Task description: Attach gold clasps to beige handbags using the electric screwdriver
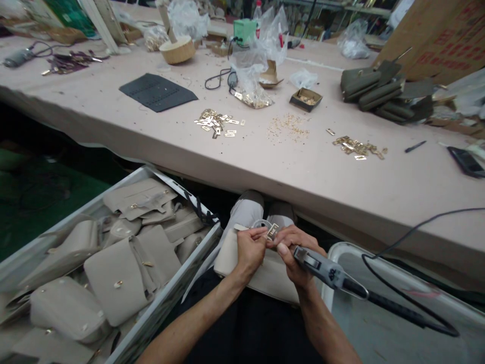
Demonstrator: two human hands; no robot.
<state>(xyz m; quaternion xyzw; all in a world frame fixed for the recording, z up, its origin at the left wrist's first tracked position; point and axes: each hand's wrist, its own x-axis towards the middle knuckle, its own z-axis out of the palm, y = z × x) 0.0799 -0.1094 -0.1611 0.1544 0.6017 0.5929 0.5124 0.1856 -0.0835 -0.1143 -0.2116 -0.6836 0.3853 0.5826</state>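
Observation:
A light beige handbag (275, 278) lies across my lap. Over its upper edge my left hand (250, 247) is closed in a pinch, apparently on part of the bag; the exact part is hidden by the fingers. A small gold rectangular metal plate (273, 231) shows between my two hands. My right hand (299, 253) is closed around a grey electric screwdriver (320, 268), with its corded end pointing to the lower right. The fingertips of that hand reach the gold plate. The tip of the tool is hidden.
A crate (151, 313) of beige bags stands at left, a pale bin (379, 313) at right. On the table (235, 156) lie gold plates (214, 121), tiny screws (290, 127), gold fittings (358, 146) and dark bags (382, 91). The tool's cord (409, 225) crosses at right.

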